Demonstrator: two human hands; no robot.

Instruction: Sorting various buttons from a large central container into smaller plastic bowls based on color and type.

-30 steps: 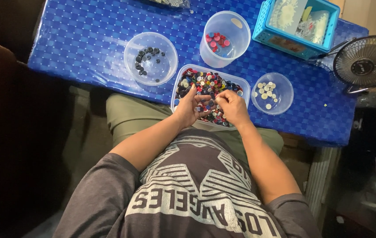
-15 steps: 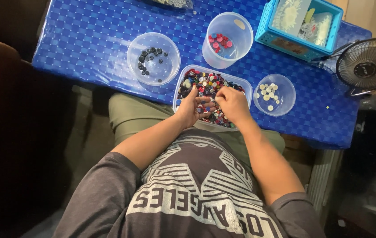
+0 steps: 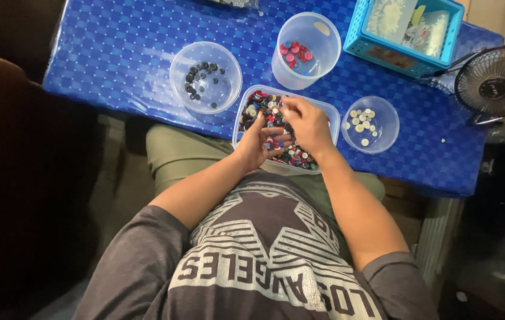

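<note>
A clear rectangular tray [image 3: 330, 111] full of small mixed-colour round pieces sits at the near edge of the blue table [image 3: 116, 47]. My left hand [image 3: 256, 144] rests palm-up and cupped over the tray's near left part, with a few coloured pieces lying in it. Over the middle of the tray, my right hand [image 3: 307, 125] lies palm-down with its fingertips pressed together in the pile at the far side. Whether those fingertips hold a piece is hidden.
Around the tray stand a clear bowl [image 3: 205, 77] with black pieces, a tall clear cup [image 3: 307, 50] with red and pink pieces, and a small bowl [image 3: 371, 124] with white pieces. A light blue basket [image 3: 412, 32] and a small black fan [image 3: 497, 83] are at the far right.
My right hand has moved from the tray's right side toward its far middle. My left hand has stayed cupped at the tray's near left.
</note>
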